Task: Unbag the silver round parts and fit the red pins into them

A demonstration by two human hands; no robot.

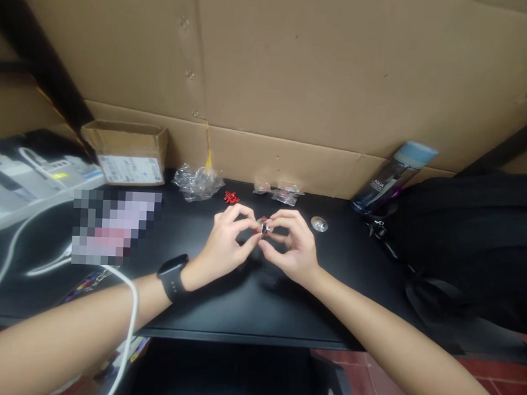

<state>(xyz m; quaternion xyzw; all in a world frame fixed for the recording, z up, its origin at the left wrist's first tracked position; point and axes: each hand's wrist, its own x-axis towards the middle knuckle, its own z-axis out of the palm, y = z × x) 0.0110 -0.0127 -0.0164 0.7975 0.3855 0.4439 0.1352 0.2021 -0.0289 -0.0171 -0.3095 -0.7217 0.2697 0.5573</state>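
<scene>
Over the middle of the black desk, my left hand [232, 237] and my right hand [293, 243] meet with thumbs and fingertips pinched. Between them is a small shiny silver piece with red parts [264, 227], largely covered by the fingers, so its exact kind does not show. Just beyond my left hand lies a red openwork piece [231, 197]. A small clear round dome-like piece [319, 224] rests to the right of my right hand. Behind the hands are small clear plastic packets [286, 193] with red bits inside.
Crumpled clear bags [198, 182] and an open cardboard box [130, 154] stand at the back left. On the right are a leaning bottle [389, 178] and a black backpack [466, 247]. A white cable [134, 308] crosses over my left forearm. Cardboard closes off the back.
</scene>
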